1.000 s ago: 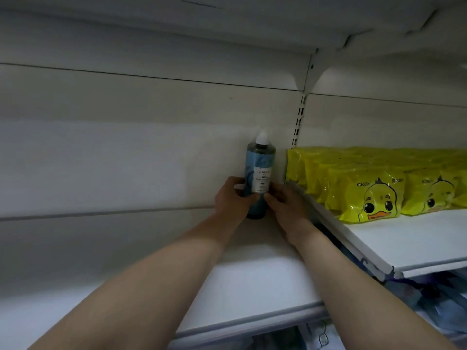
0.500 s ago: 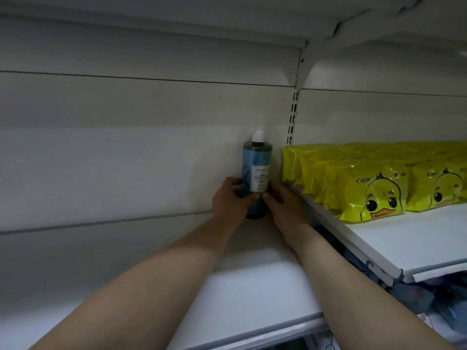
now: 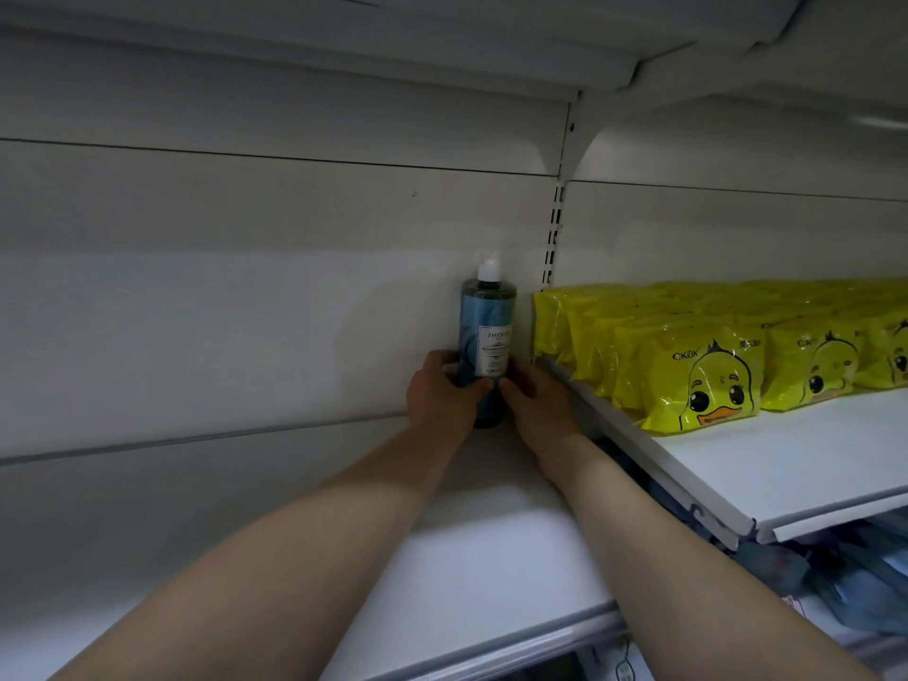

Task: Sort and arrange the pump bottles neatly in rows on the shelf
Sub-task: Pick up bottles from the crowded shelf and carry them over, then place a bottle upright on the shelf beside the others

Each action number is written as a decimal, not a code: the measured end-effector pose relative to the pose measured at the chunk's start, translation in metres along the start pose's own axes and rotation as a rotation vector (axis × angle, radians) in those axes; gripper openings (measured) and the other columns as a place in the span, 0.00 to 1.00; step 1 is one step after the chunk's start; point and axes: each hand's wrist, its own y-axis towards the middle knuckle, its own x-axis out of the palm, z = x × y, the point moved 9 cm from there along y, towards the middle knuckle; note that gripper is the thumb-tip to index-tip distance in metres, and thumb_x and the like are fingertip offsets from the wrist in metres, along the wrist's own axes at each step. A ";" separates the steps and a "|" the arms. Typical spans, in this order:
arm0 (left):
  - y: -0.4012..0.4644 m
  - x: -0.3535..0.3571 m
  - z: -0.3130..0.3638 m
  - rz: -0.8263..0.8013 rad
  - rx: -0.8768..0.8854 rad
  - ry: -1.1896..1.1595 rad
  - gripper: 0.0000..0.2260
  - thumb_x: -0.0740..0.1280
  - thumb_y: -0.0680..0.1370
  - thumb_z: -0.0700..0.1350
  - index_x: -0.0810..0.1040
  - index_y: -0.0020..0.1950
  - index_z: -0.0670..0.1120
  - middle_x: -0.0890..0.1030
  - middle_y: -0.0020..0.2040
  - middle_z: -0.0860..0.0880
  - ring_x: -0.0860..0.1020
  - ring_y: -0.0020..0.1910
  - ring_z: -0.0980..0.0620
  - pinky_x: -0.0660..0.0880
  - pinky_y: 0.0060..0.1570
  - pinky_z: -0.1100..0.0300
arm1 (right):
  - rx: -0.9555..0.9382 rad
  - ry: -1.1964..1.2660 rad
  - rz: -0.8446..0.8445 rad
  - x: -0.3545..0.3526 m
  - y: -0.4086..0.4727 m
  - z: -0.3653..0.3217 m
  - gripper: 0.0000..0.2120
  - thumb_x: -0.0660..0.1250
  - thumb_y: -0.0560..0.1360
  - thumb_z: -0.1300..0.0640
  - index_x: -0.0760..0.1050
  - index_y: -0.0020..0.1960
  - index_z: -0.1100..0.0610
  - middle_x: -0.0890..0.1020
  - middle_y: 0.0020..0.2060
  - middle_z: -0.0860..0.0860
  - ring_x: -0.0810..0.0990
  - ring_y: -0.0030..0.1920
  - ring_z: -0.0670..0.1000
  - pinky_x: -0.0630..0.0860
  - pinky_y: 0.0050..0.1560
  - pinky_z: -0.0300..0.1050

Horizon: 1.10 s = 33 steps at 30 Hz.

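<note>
One upright pump bottle (image 3: 486, 339) on shelf (image 3: 491, 572), both hands, left (image 3: 439, 398) and right (image 3: 538, 403), gripping it.

Both forearms are bare, with no sleeves visible.

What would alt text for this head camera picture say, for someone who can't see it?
Two hands, left hand and right hand, grip a blue bottle standing upright at the back right corner of a white shelf. Yellow duck packets line the neighbouring shelf to the right.
</note>
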 end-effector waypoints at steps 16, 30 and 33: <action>-0.065 -0.088 0.007 -0.034 -0.325 -0.246 0.35 0.72 0.75 0.58 0.66 0.76 0.42 0.72 0.72 0.44 0.75 0.62 0.45 0.76 0.63 0.50 | 0.242 -0.073 0.067 0.007 -0.079 -0.060 0.19 0.61 0.83 0.52 0.71 0.71 0.58 0.77 0.59 0.51 0.77 0.61 0.58 0.75 0.66 0.56; -0.205 -0.377 0.004 0.256 -0.467 -0.438 0.24 0.68 0.80 0.54 0.70 0.72 0.46 0.71 0.70 0.46 0.74 0.66 0.46 0.76 0.60 0.51 | 0.093 0.031 -0.386 0.221 -0.230 -0.221 0.16 0.64 0.80 0.47 0.77 0.63 0.54 0.80 0.60 0.51 0.78 0.60 0.54 0.75 0.66 0.57; -0.230 -0.454 -0.005 0.356 -0.458 -0.469 0.23 0.68 0.79 0.54 0.71 0.71 0.47 0.72 0.70 0.47 0.74 0.65 0.47 0.76 0.58 0.51 | 0.054 0.062 -0.515 0.287 -0.270 -0.255 0.10 0.64 0.80 0.46 0.77 0.55 0.51 0.80 0.55 0.48 0.77 0.61 0.53 0.74 0.66 0.54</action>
